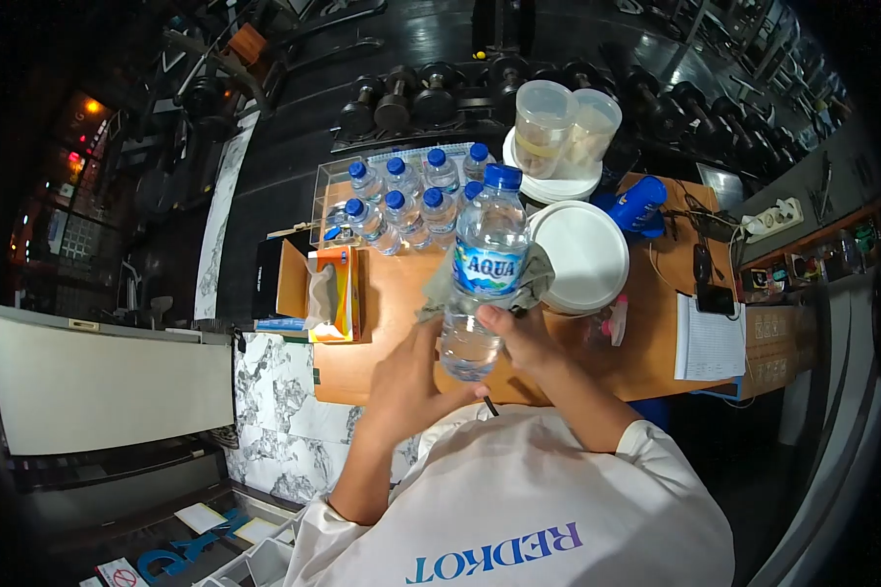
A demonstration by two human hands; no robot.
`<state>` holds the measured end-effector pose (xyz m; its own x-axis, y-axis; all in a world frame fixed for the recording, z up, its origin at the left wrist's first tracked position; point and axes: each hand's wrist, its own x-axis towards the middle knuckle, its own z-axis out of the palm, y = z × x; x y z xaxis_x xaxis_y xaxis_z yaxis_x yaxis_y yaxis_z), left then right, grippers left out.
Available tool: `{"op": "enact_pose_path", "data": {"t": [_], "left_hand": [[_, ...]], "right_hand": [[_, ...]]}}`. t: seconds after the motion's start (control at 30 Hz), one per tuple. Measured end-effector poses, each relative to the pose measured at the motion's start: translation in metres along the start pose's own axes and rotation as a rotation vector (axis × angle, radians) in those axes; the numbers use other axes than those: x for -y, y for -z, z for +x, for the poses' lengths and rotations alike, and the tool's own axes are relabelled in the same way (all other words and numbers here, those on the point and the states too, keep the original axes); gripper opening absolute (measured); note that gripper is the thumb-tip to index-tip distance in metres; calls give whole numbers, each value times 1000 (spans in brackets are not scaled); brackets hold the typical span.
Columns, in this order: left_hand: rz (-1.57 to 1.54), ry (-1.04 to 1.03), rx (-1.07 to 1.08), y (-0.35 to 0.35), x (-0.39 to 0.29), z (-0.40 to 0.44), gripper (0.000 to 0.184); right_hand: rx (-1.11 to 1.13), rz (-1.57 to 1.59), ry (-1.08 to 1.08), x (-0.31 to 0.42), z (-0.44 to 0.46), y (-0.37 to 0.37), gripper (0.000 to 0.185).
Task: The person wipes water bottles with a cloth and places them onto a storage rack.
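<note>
A clear water bottle with a blue cap and an AQUA label [486,266] is held upright, slightly tilted, in front of my chest. My right hand [521,338] grips its lower right side, the thumb across the front. Behind the bottle a grey-green cloth [537,279] shows on both sides. My left hand [409,377] is at the bottle's lower left, fingers apart and thumb stretched out below its base; its fingertips are partly hidden. Several smaller blue-capped bottles [394,207] stand in rows on the table beyond.
An orange tissue box [338,293] sits at the table's left. White-lidded tubs [579,256], clear containers [545,115] and a blue cup [640,204] stand right of the bottles. Further right lie a notebook [710,342], a phone [716,299] and cables. Dumbbells [435,96] rest behind.
</note>
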<state>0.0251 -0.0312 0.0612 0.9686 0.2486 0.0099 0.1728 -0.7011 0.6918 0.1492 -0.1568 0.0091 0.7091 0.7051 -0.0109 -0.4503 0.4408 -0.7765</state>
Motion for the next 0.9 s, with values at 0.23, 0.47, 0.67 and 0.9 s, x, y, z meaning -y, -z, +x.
{"op": "enact_pose_path", "data": {"t": [0.23, 0.47, 0.67, 0.9], "left_hand": [[-646, 19, -234, -6, 49, 28, 90], [-1093, 81, 147, -36, 81, 8, 101], [-1156, -47, -183, -42, 61, 16, 100], [-938, -117, -273, -18, 71, 8, 95]], "right_hand": [[239, -193, 0, 10, 1, -10, 59], [367, -331, -304, -10, -14, 1, 77], [393, -432, -216, -19, -13, -4, 78], [393, -648, -17, -13, -21, -18, 72]]}}
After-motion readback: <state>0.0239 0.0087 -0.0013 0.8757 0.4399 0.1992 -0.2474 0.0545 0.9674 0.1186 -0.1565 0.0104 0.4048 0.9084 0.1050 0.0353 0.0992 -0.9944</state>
